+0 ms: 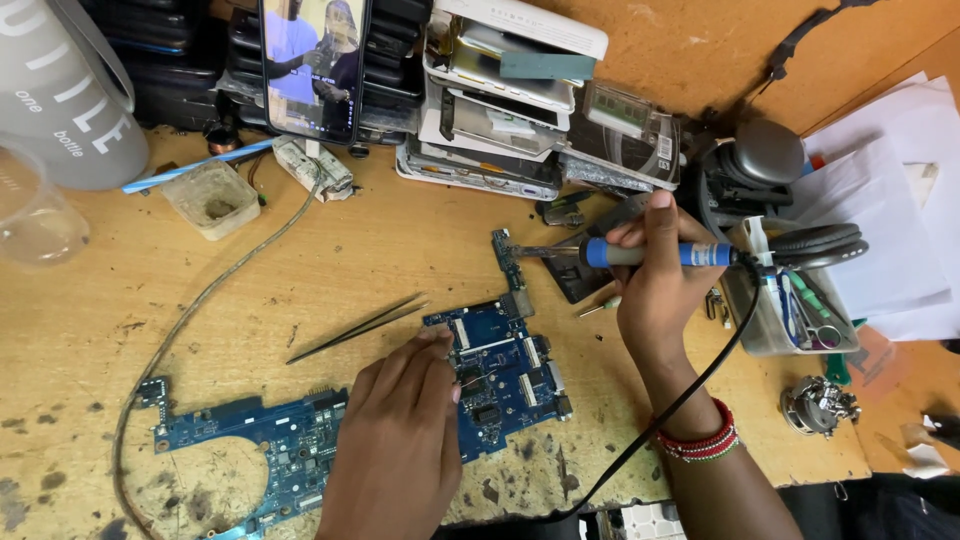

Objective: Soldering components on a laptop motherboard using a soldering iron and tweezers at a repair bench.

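**Soldering iron held over a blue circuit board**

The right hand has its grip closed around the blue handle of a soldering iron, thumb on top and fingers curled beneath, with the metal tip pointing left toward the narrow far arm of the blue circuit board. Whether the tip touches the board cannot be told. The iron's black cord runs from the handle, right of the wrist and down to the near edge of the worktop. A red and white beaded bracelet sits on that wrist.

The left hand lies flat on the board, fingers together and extended, fingertips pressing its middle part; this grip holds nothing, only bears down. The board lies near the centre of the worktop, stretching to the near left.

Black tweezers lie just left of the board's far part, apart from both hands.

A small square dish on the far left holds a worn, pale, dented sponge or paste. A clear plastic cup stands at the left edge. A clear box right of the right hand holds small tools.
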